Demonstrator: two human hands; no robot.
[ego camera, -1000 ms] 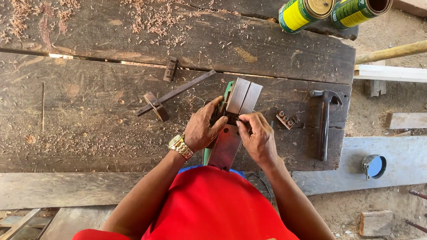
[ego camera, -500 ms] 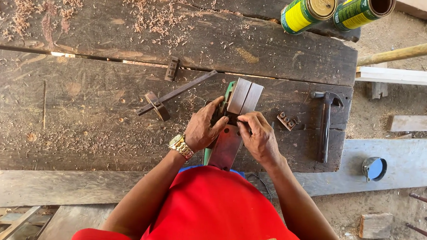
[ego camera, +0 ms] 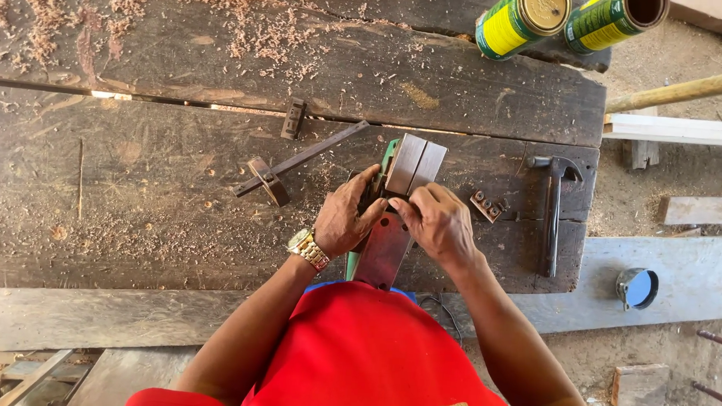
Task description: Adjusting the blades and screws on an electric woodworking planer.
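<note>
To the left of our left hand [ego camera: 345, 220] the workbench [ego camera: 130, 216] offers broad passage past the marking gauge [ego camera: 285, 164], while on the right the small metal block [ego camera: 489, 206] and the hammer [ego camera: 553, 211] crowd our right hand [ego camera: 440, 225].

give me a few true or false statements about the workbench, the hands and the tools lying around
1. Both hands, the left hand and the right hand, rest on the green-edged metal power tool on the dark weathered wooden bench. True.
2. The dark metal claw hammer lies left of the hands. False: it lies to their right.
3. The gold wristwatch sits on the left wrist. True.
4. The two green and yellow cans stand upright by the left hand. False: they lie on their sides at the far right edge.
5. Wood shavings cover the far part of the bench. True.
</note>
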